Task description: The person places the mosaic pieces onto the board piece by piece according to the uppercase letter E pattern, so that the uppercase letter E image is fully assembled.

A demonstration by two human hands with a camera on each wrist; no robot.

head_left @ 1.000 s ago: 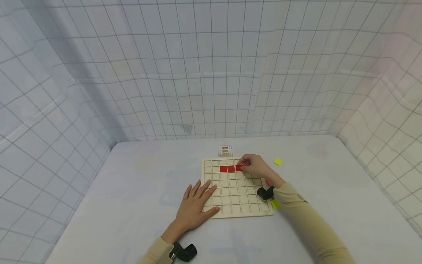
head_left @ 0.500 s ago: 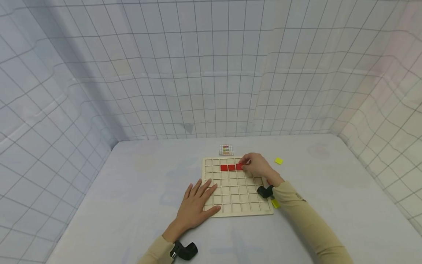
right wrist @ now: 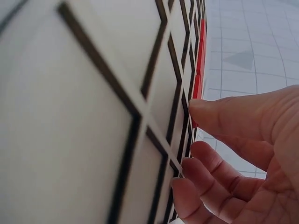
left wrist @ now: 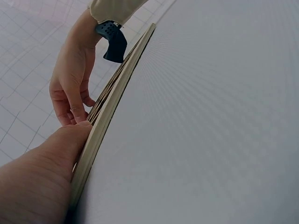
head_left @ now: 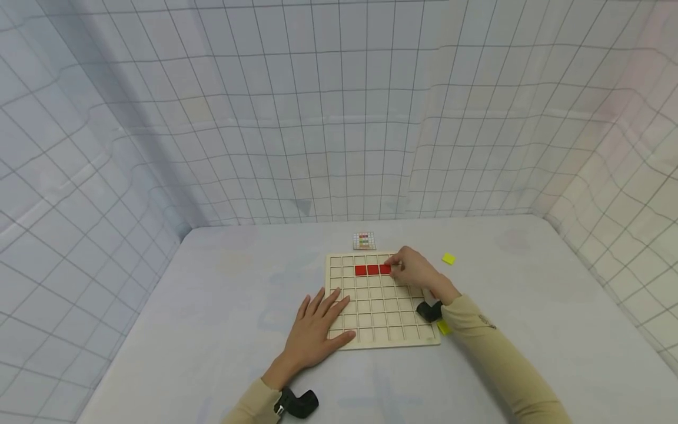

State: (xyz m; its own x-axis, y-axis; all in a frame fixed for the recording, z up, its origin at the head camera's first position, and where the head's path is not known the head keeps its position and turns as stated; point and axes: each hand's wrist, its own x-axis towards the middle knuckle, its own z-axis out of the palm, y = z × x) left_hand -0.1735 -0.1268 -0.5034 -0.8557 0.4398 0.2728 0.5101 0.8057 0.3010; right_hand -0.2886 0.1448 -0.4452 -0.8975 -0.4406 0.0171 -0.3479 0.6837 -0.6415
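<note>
A cream grid board (head_left: 378, 319) with square cells lies on the white-covered table. My left hand (head_left: 311, 334) rests flat with spread fingers on its left side; in the left wrist view the thumb (left wrist: 60, 144) lies along the near edge. Two red square tiles (head_left: 367, 270) sit side by side in the second row from the far edge. Right beside them, my right hand (head_left: 415, 269) pinches a third red tile (head_left: 384, 269) at its right side, level with the others. The right wrist view shows the thumb (right wrist: 205, 112) against the red; the index fingertip is hidden behind it.
A small pattern card (head_left: 364, 241) with a coloured grid lies just beyond the board. One yellow tile (head_left: 448, 258) is to the right; another yellow tile (head_left: 444, 327) shows partly under the right forearm. White grid-lined curtains (head_left: 328, 147) enclose the table on its back and sides.
The third red tile, slightly raised half a second ago, now lies level in the row. My right hand shifts slightly right, its fingertips nearer the tile's right edge. The left hand stays put.
</note>
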